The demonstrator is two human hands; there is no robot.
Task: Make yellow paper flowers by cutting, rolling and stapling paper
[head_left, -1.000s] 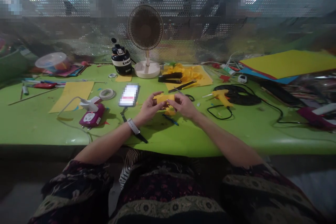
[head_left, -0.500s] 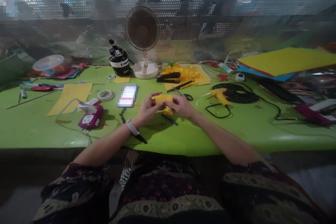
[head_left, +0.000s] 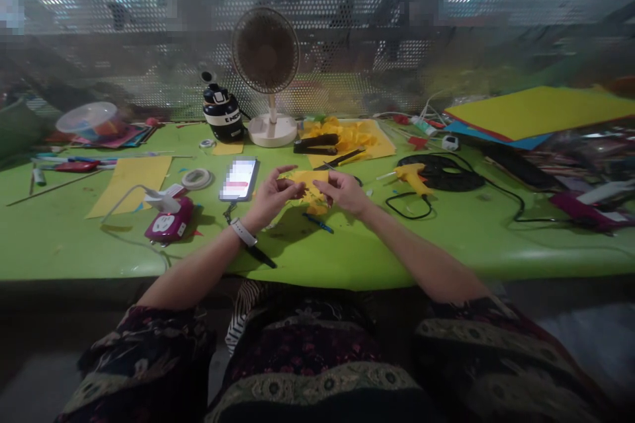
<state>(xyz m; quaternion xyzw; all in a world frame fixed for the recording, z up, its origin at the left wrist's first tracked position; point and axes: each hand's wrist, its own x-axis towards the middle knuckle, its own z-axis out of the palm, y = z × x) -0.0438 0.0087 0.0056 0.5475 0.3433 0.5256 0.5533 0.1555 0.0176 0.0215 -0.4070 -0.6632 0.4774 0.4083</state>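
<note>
Above the bench point(head_left: 307, 268), the right hand point(head_left: 347, 194) is pinching the right edge of the yellow paper point(head_left: 311, 178); the left hand point(head_left: 270, 199), thumb and fingers apart, is hanging by its left side, contact unclear.

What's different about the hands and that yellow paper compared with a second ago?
The left hand has shifted slightly left, its fingers spreading; it seems to have let go of the yellow paper, though contact is hard to judge. The right hand still pinches the paper's right side. The phone, fan and glue gun stayed put.
</note>
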